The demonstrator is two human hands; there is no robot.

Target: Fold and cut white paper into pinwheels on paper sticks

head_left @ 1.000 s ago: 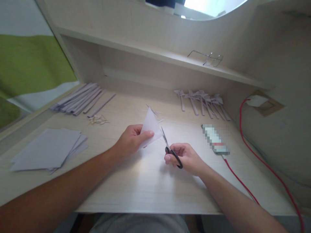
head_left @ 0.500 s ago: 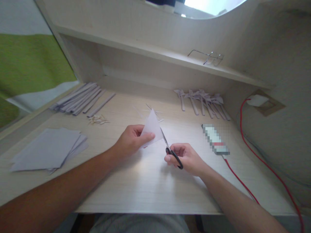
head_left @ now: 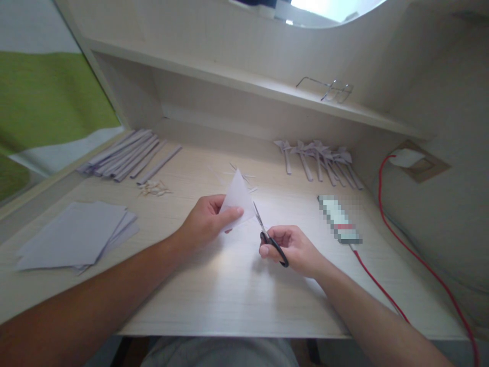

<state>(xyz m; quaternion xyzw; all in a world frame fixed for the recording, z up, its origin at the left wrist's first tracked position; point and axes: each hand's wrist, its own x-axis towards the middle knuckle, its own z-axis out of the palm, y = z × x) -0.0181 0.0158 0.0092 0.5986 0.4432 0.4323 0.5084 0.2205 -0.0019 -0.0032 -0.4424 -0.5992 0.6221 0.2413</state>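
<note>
My left hand (head_left: 204, 221) pinches a folded white paper triangle (head_left: 237, 198) upright above the middle of the desk, thumb in front and fingers behind. My right hand (head_left: 292, 250) grips small black-handled scissors (head_left: 267, 233), fingers through the loops. The blades point up and left, and their tips meet the lower right edge of the paper. Both hands hover just above the desk surface.
A stack of white sheets (head_left: 74, 234) lies at the left. Rolled paper strips (head_left: 126, 155) and small scraps (head_left: 154, 189) lie at the back left. Several paper pinwheels (head_left: 319, 159) lie at the back right. A phone (head_left: 339, 219) with a red cable (head_left: 382, 290) sits right; glasses (head_left: 328, 89) rest on the shelf.
The paper triangle tilted slightly in my left hand, and the scissors shifted a little against its right edge. Everything else on the desk stayed still.
</note>
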